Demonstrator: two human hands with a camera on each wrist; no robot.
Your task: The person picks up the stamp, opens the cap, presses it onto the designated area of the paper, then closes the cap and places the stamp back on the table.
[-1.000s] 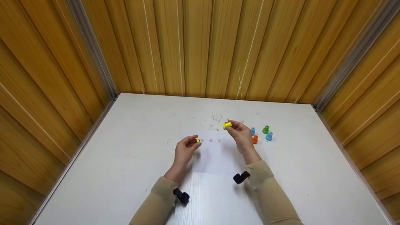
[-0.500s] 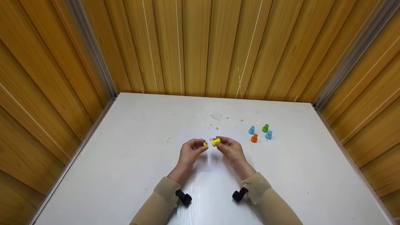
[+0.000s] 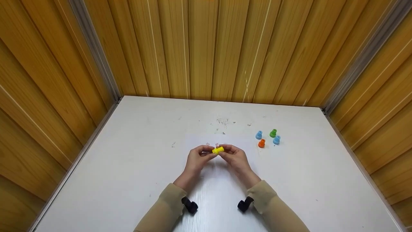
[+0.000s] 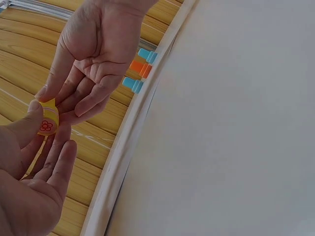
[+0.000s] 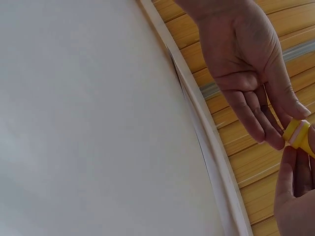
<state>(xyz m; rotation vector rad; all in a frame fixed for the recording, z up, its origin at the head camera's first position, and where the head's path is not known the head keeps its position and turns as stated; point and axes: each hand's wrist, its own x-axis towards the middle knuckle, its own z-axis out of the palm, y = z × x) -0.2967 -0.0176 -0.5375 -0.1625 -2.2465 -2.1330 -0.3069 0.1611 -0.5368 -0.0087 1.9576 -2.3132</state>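
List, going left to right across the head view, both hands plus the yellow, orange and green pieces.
Left hand → yellow piece → right hand → orange piece → green piece.

Yellow stamp [image 3: 218, 150]: small; pinched by left hand [image 3: 195, 160] and right hand [image 3: 236, 160], at 5 o'clock from head-view centre. Axis roughly 8:30 to 2:30. Pale pink band [image 5: 297, 133] between yellow parts; red flower outline [image 4: 46, 126] on left-hand end.

Left hand [image 4: 44, 189] and right hand [image 4: 98, 49] both pinch a yellow stamp [image 4: 51, 111] between them, red flower mark [image 4: 46, 126] exposed; an orange piece [image 4: 141, 69] stands between two blue pieces [image 4: 133, 84] beyond the right hand.
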